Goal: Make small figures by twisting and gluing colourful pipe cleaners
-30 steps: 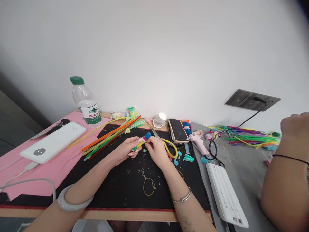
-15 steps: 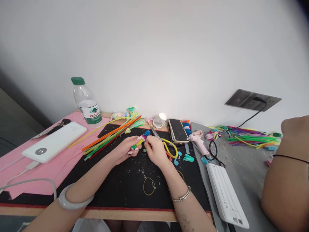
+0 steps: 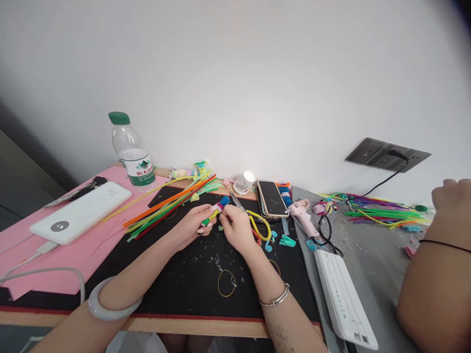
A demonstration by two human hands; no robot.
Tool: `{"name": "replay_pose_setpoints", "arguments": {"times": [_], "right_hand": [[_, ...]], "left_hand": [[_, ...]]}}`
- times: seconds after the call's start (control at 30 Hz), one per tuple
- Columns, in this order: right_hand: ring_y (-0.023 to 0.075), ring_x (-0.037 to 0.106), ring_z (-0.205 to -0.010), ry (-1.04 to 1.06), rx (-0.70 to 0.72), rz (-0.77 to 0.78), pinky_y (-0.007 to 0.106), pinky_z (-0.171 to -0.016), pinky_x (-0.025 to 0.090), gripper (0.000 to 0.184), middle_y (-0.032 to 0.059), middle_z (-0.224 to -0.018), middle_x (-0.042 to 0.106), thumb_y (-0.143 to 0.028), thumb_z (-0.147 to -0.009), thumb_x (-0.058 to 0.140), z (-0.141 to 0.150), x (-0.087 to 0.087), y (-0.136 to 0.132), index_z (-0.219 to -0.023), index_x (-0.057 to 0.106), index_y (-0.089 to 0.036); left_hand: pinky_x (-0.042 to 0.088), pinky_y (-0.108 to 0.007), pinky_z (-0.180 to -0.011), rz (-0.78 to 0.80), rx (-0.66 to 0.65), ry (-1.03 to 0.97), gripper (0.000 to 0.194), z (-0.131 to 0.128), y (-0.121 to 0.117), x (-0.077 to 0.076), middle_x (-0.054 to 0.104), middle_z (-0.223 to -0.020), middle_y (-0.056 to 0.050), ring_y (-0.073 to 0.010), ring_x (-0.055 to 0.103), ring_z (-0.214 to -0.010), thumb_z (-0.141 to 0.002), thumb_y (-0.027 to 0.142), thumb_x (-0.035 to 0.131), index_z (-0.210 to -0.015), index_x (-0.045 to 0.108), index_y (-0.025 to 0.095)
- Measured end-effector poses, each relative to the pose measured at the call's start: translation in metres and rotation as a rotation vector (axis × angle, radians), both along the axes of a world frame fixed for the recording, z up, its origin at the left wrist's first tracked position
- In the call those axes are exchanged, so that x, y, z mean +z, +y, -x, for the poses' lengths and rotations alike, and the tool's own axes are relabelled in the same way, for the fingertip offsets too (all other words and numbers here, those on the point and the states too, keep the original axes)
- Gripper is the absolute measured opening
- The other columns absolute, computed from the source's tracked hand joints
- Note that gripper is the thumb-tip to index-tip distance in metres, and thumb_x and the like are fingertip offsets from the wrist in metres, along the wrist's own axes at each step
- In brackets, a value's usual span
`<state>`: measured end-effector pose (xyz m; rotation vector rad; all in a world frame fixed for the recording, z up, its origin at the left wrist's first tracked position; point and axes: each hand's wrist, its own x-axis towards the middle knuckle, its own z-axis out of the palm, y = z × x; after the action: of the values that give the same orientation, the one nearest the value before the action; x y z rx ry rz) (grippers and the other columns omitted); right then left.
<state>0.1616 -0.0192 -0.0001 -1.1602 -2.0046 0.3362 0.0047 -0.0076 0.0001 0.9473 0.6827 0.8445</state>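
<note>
Against one second earlier, the fingertips of my right hand (image 3: 237, 229) have shifted slightly toward my left hand (image 3: 191, 227) at the piece (image 3: 213, 214), and its blue end (image 3: 223, 201) now shows more clearly above them. My view has rolled a little: the bottle (image 3: 139, 166) sits higher in it, the socket (image 3: 386, 155) lower. The other person's fist (image 3: 452, 197) also appears lower; whether that arm moved, I cannot tell.
</note>
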Motion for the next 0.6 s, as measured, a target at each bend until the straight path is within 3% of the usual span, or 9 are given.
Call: {"name": "replay_pose_setpoints", "arguments": {"times": [0.6], "right_hand": [[0.0129, 0.04, -0.059, 0.031, -0.028, 0.003, 0.024, -0.056, 0.028, 0.023, -0.0027, -0.061, 0.041, -0.013, -0.083, 0.043, 0.0033, -0.0005, -0.0018, -0.064, 0.034, -0.021]], "left_hand": [[0.019, -0.016, -0.041, -0.071, 0.034, 0.074, 0.028, -0.0021, -0.0001, 0.0018, 0.044, -0.058, 0.005, -0.0006, 0.027, -0.04, -0.085, 0.041, 0.056, -0.075, 0.048, 0.016]]}}
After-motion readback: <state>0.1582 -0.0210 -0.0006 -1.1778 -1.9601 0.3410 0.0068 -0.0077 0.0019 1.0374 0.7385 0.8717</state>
